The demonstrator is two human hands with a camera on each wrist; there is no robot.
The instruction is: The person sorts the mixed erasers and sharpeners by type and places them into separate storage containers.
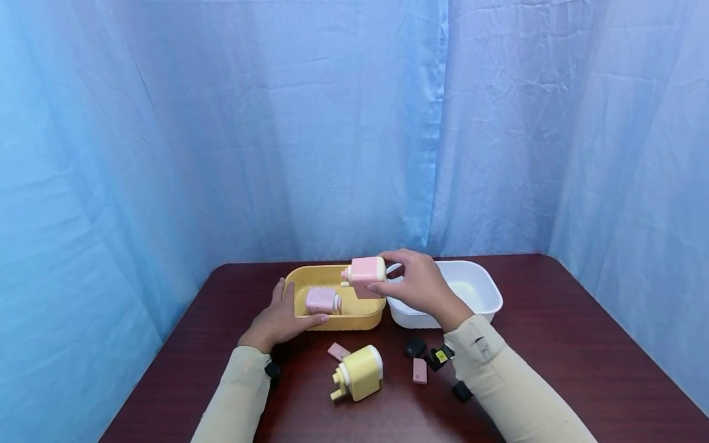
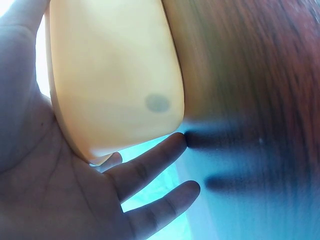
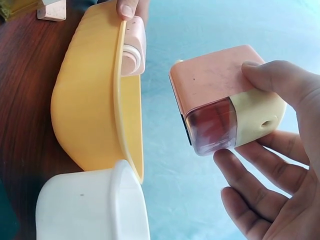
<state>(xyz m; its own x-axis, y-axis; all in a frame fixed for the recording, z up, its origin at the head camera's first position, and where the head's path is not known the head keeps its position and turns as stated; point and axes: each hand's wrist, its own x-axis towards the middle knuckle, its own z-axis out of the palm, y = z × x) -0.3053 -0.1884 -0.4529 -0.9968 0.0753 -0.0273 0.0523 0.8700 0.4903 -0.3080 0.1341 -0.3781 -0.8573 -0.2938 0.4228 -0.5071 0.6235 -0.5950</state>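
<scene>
Pink sharpener [image 1: 367,278], one: we find it pinched in the right hand's [image 1: 418,282] fingers, above the yellow tray's [image 1: 357,322] right end, crank [image 1: 345,283] leftward; left hand [image 1: 281,319], fingers spread, touches tray's left end.

Smooth plastic pink-and-cream sharpener [image 3: 215,80] and yellow tub [image 1: 357,322], glossy wood-grained table [image 1: 554,338], satiny creased cloth curtain [image 1: 343,123]

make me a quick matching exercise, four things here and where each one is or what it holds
1. yellow tray
2. pink-and-cream sharpener
3. white tray
4. yellow sharpener

A. on the table, in front of the trays
B. has another pink sharpener inside
C. held in the right grip
D. just right of the yellow tray

Pairs: 1-B, 2-C, 3-D, 4-A
</scene>
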